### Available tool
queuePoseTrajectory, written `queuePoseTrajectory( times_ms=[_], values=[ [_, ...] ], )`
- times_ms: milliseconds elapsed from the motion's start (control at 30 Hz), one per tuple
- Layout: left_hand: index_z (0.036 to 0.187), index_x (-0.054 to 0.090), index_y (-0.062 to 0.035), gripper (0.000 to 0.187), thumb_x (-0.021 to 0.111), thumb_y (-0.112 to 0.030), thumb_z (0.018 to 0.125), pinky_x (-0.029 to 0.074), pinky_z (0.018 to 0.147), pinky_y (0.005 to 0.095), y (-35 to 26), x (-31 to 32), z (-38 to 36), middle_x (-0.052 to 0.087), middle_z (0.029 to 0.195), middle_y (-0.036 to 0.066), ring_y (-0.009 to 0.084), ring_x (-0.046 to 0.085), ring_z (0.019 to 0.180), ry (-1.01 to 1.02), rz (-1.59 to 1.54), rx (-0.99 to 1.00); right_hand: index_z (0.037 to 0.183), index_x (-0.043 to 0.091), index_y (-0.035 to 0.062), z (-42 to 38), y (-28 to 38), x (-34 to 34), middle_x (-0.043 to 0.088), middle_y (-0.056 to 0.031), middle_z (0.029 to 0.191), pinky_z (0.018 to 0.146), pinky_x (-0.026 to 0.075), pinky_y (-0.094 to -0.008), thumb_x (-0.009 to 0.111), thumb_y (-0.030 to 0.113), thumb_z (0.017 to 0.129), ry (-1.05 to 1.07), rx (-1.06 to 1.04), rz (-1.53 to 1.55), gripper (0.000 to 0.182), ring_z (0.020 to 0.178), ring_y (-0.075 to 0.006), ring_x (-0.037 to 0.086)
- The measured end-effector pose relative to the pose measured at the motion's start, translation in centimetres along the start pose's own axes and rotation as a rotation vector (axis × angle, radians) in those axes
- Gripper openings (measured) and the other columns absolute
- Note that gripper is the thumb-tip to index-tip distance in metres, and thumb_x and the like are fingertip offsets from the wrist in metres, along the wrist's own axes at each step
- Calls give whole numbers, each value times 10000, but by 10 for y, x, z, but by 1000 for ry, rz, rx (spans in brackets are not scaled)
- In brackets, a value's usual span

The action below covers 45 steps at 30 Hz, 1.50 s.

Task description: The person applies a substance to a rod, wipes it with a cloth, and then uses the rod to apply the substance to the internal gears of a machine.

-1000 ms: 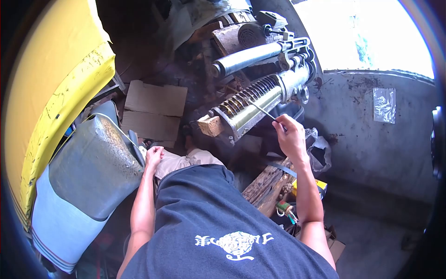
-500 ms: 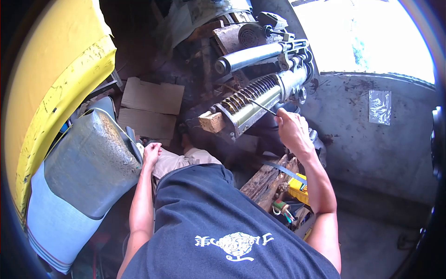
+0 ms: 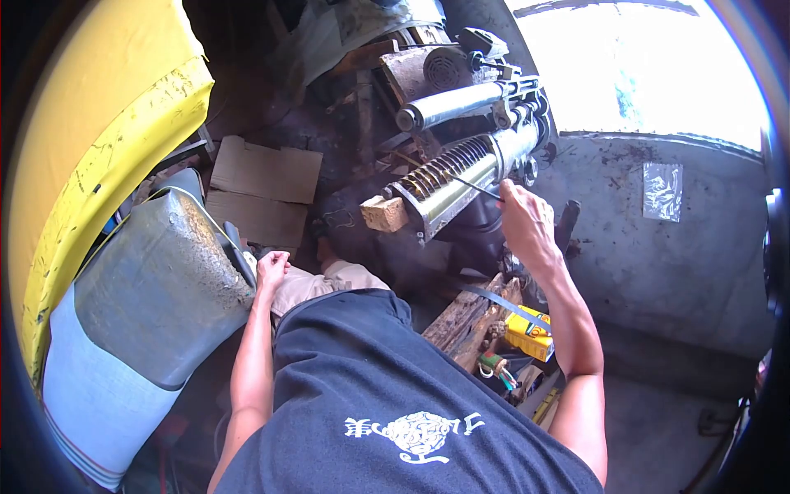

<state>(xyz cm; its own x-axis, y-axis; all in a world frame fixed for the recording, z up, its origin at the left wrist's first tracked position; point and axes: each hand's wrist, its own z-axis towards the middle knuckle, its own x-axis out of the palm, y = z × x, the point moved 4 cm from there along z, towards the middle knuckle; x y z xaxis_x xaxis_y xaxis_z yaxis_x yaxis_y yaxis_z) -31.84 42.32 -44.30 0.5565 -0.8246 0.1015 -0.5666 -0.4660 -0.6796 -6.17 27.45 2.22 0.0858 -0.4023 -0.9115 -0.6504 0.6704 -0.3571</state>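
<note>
My right hand (image 3: pixel 527 216) is closed round the near end of a thin dark rod (image 3: pixel 476 188). The rod's other end reaches the dark row of fins (image 3: pixel 440 171) in an open-topped metal trough (image 3: pixel 457 196). A small wooden block (image 3: pixel 384 214) sits at the trough's lower left end. Beside the trough lies a shiny metal cylinder (image 3: pixel 453 107). My left hand (image 3: pixel 273 267) rests by my thigh in light shorts (image 3: pixel 317 288), fingers curled together; whether anything small is in them cannot be made out.
At left stand a yellow panel (image 3: pixel 140 123) and a grey padded seat-like piece (image 3: pixel 156 288). Cardboard (image 3: pixel 263 177) lies beyond my left hand. Rough timber (image 3: pixel 469 321) and a yellow box (image 3: pixel 529 332) are below my right forearm. A clear plastic bag (image 3: pixel 662 191) is on the grey wall.
My right hand has shifted slightly right with the rod, and the rod's tip still meets the fins. The whole view has moved a little. My left hand stays by my thigh.
</note>
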Motion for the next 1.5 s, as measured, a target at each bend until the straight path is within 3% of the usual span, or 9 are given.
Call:
queuePoseTrajectory(
  times_ms=[167,467,667,733,833,1067,1200,1267,1500],
  values=[
    [907,642,-20,181,613,-198,886,442,516,208,-3,1,-3,620,684,29,63,538,558,-7,-42,3,923,565,13,0,-6,4,620,-165,772,678,487,-444,548,134,874,-124,0,-89,131,765,-329,630],
    [933,641,-19,191,606,-202,889,450,543,216,-1,2,1,618,697,27,69,539,580,15,15,8,836,516,-10,1,-22,32,584,-229,725,619,439,-462,546,150,897,17,69,264,174,701,-419,581],
    [956,637,-28,194,585,-205,900,431,555,204,-4,2,-2,602,705,10,59,515,590,34,22,-6,869,531,-5,6,-34,36,606,-138,681,582,461,-379,601,207,882,216,202,422,224,585,-283,583],
    [961,636,-30,195,581,-207,903,432,559,204,-7,1,-6,602,710,10,59,516,596,32,20,-9,872,532,-4,3,-32,24,623,-166,752,631,465,-398,616,172,859,64,118,327,195,681,-316,609],
    [967,636,-33,196,576,-209,906,433,565,204,-10,1,-6,600,715,9,59,517,603,26,12,-4,856,529,-1,2,-19,15,617,-194,808,663,458,-428,602,125,847,94,181,230,145,764,-366,602],
    [913,647,-25,164,605,-183,891,452,540,215,-4,0,-1,626,699,29,69,551,585,-22,-31,27,820,515,-8,-19,-12,34,566,-189,762,663,429,-467,516,68,874,-178,31,153,93,761,-395,560],
    [925,642,-27,172,601,-191,893,448,547,212,-5,-1,-1,618,701,25,65,540,588,-21,-22,4,836,570,-7,-23,-31,60,538,-154,665,574,414,-375,493,122,924,-53,180,494,174,586,-271,524],
    [956,633,-31,189,591,-206,899,443,566,209,-4,0,0,600,711,12,62,519,596,-4,-1,-8,827,597,19,-28,-47,96,492,9,636,493,343,-251,482,187,956,55,275,775,241,549,-66,413],
    [941,631,-31,179,592,-200,898,444,560,206,-5,0,-5,596,708,8,62,519,594,-15,-14,-25,814,579,43,-47,-20,110,451,45,619,455,257,-189,497,204,960,-58,543,1543,232,517,-19,323]
  ],
)
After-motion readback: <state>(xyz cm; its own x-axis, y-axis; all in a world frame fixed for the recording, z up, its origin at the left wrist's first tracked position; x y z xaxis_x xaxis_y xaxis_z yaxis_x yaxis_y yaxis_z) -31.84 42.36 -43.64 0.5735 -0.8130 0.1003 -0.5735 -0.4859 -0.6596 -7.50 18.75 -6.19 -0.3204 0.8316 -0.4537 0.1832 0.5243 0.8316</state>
